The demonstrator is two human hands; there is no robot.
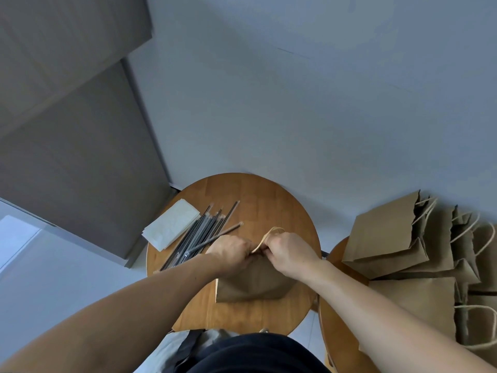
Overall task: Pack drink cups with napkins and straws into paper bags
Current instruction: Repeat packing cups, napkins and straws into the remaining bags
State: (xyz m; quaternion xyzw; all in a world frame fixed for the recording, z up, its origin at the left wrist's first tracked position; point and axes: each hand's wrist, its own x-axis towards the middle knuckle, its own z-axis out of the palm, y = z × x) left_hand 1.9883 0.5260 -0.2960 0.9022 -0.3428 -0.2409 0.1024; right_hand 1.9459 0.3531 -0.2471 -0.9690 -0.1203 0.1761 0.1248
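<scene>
Gripping the top of a brown paper bag (250,286) with both hands, you appear to be at the opening step. The mouth looks closed, and nothing can be seen inside it.

- **Left hand** (231,251): the fingers are curled over the bag's top edge and hold it on the side nearer the straws.
- **Right hand** (287,251): the fingers are curled tight and pinch the same edge, just beside the root of the looped handle (271,232), which arches up behind the knuckles.
- **Bag**: it sits on the round wooden table (269,200), toward your side and under both hands. The paper is plain and creased flat, with its lower corners square. I cannot tell whether it lies flat or is partly lifted.

Judged from this, your next move is to draw the two hands apart so the mouth spreads and the base unfolds and the bag can stand by itself.

The supplies lie on the left of the same table. A fan of dark wrapped straws (204,232) reaches almost to your left hand, and a stack of pale napkins (172,224) sits beside it. No drink cup is in view. A heap of paper bags (390,238) rests on a second table (338,319) to your right.
</scene>
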